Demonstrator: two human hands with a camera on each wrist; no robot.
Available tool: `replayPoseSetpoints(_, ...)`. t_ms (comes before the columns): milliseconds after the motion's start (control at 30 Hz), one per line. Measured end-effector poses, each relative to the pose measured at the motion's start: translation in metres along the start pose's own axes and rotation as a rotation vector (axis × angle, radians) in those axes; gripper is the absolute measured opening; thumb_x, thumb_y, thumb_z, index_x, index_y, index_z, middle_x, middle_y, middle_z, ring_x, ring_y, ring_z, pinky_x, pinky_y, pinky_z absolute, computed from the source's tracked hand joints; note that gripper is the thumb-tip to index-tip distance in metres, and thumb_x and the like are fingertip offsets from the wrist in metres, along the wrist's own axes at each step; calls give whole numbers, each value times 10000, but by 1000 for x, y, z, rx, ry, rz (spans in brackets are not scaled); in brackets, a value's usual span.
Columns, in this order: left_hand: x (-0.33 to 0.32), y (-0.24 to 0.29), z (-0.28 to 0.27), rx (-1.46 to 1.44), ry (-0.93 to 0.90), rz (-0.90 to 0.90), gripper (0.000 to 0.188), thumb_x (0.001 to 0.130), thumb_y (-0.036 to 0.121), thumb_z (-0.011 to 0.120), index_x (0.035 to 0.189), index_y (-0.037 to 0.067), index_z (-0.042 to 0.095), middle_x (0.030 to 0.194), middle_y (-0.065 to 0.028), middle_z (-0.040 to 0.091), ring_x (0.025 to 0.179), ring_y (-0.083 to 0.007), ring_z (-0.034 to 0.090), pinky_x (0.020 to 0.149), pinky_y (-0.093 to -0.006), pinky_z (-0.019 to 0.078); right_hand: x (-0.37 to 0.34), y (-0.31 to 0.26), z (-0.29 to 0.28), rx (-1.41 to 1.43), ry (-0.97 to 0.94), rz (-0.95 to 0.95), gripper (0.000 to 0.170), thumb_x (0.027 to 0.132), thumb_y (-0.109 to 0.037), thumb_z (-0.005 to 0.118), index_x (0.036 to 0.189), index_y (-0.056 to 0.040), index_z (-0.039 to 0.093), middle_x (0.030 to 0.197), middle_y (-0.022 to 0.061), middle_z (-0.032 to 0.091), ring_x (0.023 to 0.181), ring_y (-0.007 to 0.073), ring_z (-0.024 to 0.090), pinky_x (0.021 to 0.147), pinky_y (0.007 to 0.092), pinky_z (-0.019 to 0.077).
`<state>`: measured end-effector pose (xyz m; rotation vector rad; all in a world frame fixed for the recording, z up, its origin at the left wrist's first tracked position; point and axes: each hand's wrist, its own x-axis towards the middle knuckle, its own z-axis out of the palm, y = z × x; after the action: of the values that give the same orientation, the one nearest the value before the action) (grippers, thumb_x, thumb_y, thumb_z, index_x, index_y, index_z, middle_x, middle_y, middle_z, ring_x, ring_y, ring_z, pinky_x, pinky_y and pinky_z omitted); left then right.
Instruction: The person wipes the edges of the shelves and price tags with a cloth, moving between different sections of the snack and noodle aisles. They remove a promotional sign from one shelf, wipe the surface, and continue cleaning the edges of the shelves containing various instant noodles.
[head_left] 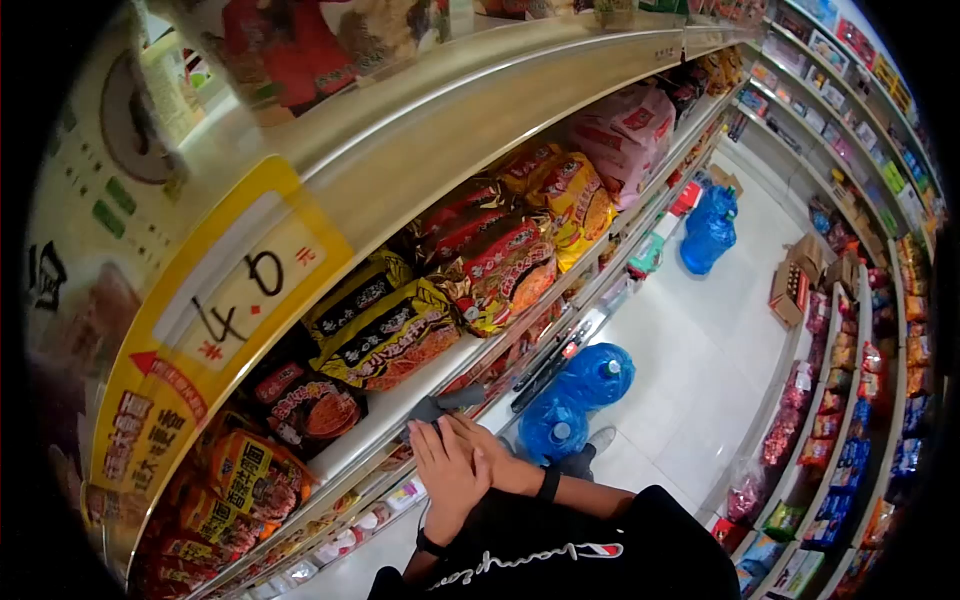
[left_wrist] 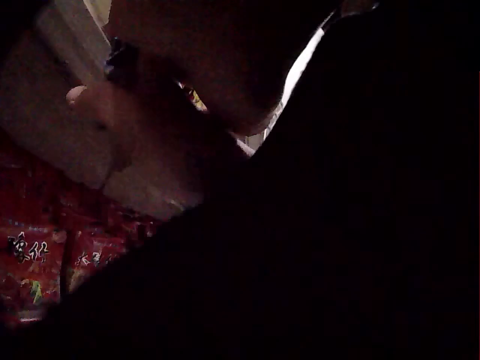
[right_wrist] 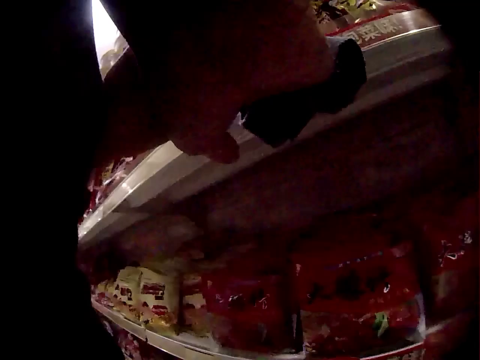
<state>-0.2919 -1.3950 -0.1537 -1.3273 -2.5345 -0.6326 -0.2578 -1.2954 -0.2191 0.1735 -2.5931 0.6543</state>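
In the head view my left hand (head_left: 447,480) and right hand (head_left: 505,462) meet at the shelf's front edge, the left lying partly over the right. The left fingers (head_left: 430,448) stretch out side by side, tips at a dark grey cloth (head_left: 440,402). My right hand grips the cloth, its fingers largely hidden behind the left hand. In the right wrist view, the bunched cloth (right_wrist: 300,112) shows dark beside the shadowed hands, just below a shelf lip. Deep shadow fills most of the left wrist view.
Bagged noodles, including a yellow-and-black pack (head_left: 385,335), line the shelf above the hands. A price tag (head_left: 225,310) hangs close by. Red packs (right_wrist: 360,292) stand on a lower shelf. Blue water jugs (head_left: 560,420) stand on the floor (head_left: 660,370), with stocked shelves across the aisle.
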Motion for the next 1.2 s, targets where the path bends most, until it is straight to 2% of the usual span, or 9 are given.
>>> replayPoseSetpoints(133,4,0,-30,-87,-35,52,702,888,293,609,1447,-86,414,1486,-390,341,1413,-554,302,1169,-585,262,11,-17,-18,-16,45,20,729,836,-250,592,1493,0,399,1544,208,363,1448,407,317,1224,521,231)
replayPoseSetpoints(233,5,-10,-43,-138,-59,80,658,900,250,616,1453,-56,431,1496,-363,364,1413,-529,331,1166,-562,279,8,-22,-5,92,195,34,758,804,-266,616,1465,42,407,1540,247,348,1436,457,315,1213,545,245)
replayPoseSetpoints(400,-8,-32,-56,-237,-61,105,621,907,227,621,1444,-37,453,1479,-349,404,1404,-528,355,1152,-560,297,16,-52,-13,448,287,164,676,869,-233,653,1454,1,408,1506,281,360,1430,504,299,1165,581,320)
replayPoseSetpoints(567,-42,-55,-64,-159,4,23,604,916,202,594,1441,-47,430,1508,-350,360,1409,-563,317,1150,-592,280,19,-61,29,255,157,-52,718,864,-296,649,1475,-18,394,1531,248,359,1472,437,265,1225,540,222)
replayPoseSetpoints(633,-63,-63,-65,-111,38,-64,615,917,194,585,1454,-48,406,1522,-353,336,1415,-569,299,1152,-599,270,27,-71,28,179,-19,-96,709,883,-318,616,1478,-9,389,1549,251,343,1476,414,274,1224,520,231)
replayPoseSetpoints(767,-96,-73,-61,-121,120,-266,617,1023,276,495,1519,-49,323,1583,-365,204,1464,-542,215,1179,-576,188,36,-85,42,384,3,-209,595,887,-262,591,1402,11,471,1492,242,434,1427,393,384,1197,488,286)
replayPoseSetpoints(900,-105,-73,-58,-56,144,-341,604,959,191,545,1485,-46,367,1532,-406,265,1417,-568,291,1157,-601,237,40,-79,49,322,-81,-239,530,899,-237,576,1372,-3,524,1502,202,458,1415,342,422,1173,448,337)
replayPoseSetpoints(1067,-85,-72,-38,-30,144,-146,589,927,157,553,1464,-38,409,1478,-365,378,1387,-562,341,1142,-624,257,29,-51,35,229,-37,-209,433,881,-212,590,1266,-14,604,1421,181,539,1368,331,472,1160,429,359)
replayPoseSetpoints(1200,-41,-58,-12,-5,130,75,586,859,103,558,1423,-33,473,1448,-337,431,1356,-559,390,1127,-640,306,13,-19,1,99,46,-72,412,847,-221,600,1201,-11,629,1314,190,585,1289,342,516,1157,441,358)
